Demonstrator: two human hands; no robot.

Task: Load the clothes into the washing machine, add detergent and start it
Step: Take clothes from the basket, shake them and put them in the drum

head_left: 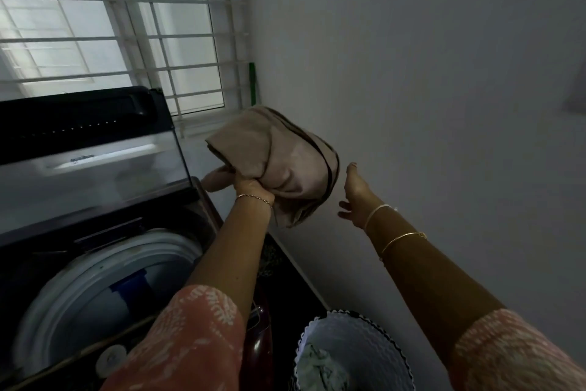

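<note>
Beige garment (285, 162) bunched in the clamped left grip (250, 189), held right of the open washing-machine drum (104, 267), right grip (353, 197) spread, empty; best swung left over the drum before release.

Beige garment (279, 162), pink white-patterned sleeves (190, 336), white basket (352, 340), dark washing machine (95, 200).

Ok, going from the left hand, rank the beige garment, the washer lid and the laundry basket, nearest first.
1. beige garment, gripped in the left hand.
2. washer lid, raised, just to the left.
3. laundry basket, low on the right.
</note>
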